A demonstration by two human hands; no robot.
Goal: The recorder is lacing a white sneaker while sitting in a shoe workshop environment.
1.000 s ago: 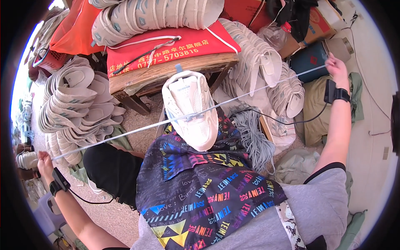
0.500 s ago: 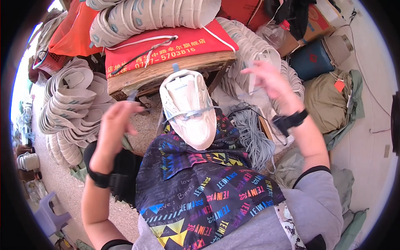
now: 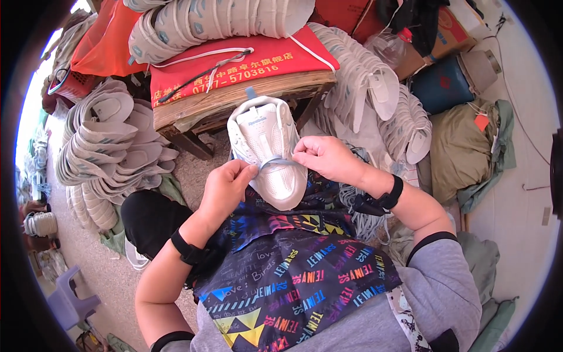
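A white shoe upper point(image 3: 281, 190) rests on my lap, toe toward me, with a pale tongue point(image 3: 258, 126) and a blue tab at its far end. A grey-blue shoelace point(image 3: 272, 159) crosses it just above the toe. At the left edge of the lacing, my left hand point(image 3: 226, 186) is closed in a pinch on the lace. My right hand point(image 3: 331, 159) pinches at the opposite edge, thumb and forefinger together by the lace. The lace's loose ends are hard to make out.
Beyond the shoe stands a wooden stool point(image 3: 234, 97) covered by a red cloth point(image 3: 229, 64), with nested uppers point(image 3: 223, 23) on top. More stacked uppers lie left point(image 3: 97, 138) and right point(image 3: 375, 94). Grey-blue laces point(image 3: 369, 226) hang beside my right forearm. A patterned apron point(image 3: 293, 276) covers my lap.
Both hands have come inward from wide apart on either side to the lace at the shoe's edges. The lace now forms a small loop above the toe. The shoe has barely moved.
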